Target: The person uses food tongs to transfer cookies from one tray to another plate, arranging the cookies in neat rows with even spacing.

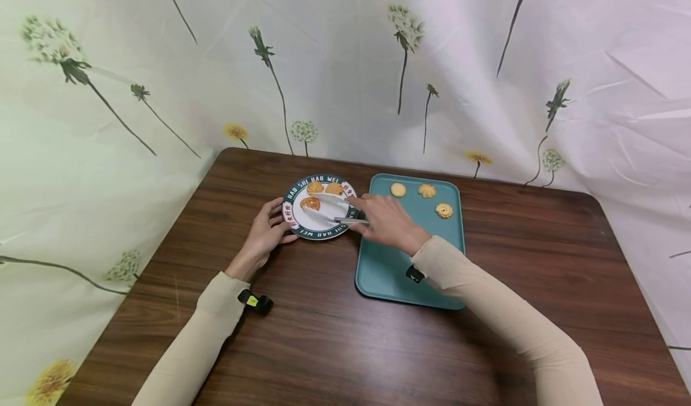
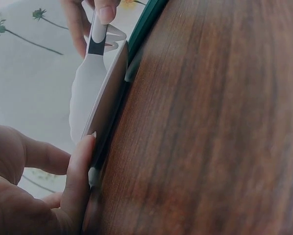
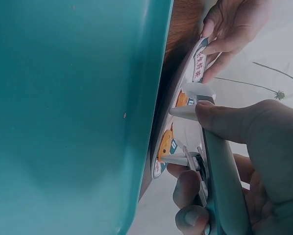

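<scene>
A round white plate (image 1: 318, 229) with a green lettered rim stands on the table, left of a teal tray (image 1: 378, 274). My left hand (image 1: 264, 232) holds the plate's left edge; in the right wrist view that hand (image 3: 234, 29) has its fingers at the rim. My right hand (image 1: 391, 223) grips a pair of tongs (image 3: 220, 176) with white heads, which reach over the plate. A glossy brown cookie (image 1: 310, 203) lies by the tong heads; whether they pinch it I cannot tell. Behind it on the plate are a swirl cookie (image 1: 315, 187) and a golden cookie (image 1: 334, 188).
On the tray's far part lie a plain round cookie (image 1: 397, 189), a flower-shaped cookie (image 1: 426, 190) and a ring-shaped swirl cookie (image 1: 444, 210). The brown wooden table (image 1: 324, 346) ends at a white curtain (image 1: 345, 82) printed with dandelions.
</scene>
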A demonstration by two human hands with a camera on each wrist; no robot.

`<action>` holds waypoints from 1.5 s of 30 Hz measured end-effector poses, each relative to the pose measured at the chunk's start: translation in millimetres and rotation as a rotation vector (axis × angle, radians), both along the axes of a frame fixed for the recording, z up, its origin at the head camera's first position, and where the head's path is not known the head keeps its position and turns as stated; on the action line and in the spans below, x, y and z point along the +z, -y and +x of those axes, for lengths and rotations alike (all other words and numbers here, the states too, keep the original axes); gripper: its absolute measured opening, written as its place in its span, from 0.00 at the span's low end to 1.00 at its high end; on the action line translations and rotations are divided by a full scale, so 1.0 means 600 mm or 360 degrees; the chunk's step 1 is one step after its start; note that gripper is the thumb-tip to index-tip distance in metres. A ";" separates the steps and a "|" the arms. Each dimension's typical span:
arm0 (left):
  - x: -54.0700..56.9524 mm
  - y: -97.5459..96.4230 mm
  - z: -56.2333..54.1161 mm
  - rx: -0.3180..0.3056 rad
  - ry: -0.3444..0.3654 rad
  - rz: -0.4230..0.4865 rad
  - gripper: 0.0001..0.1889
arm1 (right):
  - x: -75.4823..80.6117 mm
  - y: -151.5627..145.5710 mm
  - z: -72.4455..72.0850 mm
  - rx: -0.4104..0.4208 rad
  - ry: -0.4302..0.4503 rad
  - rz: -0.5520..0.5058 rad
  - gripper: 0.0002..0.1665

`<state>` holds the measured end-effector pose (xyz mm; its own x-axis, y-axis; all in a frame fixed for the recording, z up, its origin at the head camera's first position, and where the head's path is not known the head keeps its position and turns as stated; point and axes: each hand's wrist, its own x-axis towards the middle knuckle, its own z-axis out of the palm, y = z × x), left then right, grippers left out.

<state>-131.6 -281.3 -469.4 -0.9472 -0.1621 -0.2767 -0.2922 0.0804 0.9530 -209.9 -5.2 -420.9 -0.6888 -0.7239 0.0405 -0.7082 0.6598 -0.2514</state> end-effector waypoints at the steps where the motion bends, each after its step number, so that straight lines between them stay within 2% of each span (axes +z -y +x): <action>1: 0.000 -0.001 0.000 -0.0001 -0.0001 0.0001 0.37 | 0.000 0.000 0.000 -0.0003 0.0002 -0.0002 0.36; 28: -0.003 -0.011 -0.001 0.0000 0.0001 -0.0009 0.37 | -0.009 -0.015 0.004 0.0021 0.0017 -0.0119 0.37; 37: -0.001 -0.012 -0.006 0.0010 -0.0019 0.0019 0.37 | 0.009 -0.028 0.009 -0.0035 0.0054 -0.0155 0.38; 45: -0.002 -0.001 -0.004 0.0005 0.0000 0.0002 0.38 | 0.020 -0.067 0.010 -0.0088 0.0018 -0.0151 0.37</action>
<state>-134.3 -280.5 -470.7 -0.9467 -0.1649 -0.2767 -0.2923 0.0782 0.9531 -204.2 35.3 -408.6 -0.7281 -0.6783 0.0990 -0.6683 0.6704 -0.3223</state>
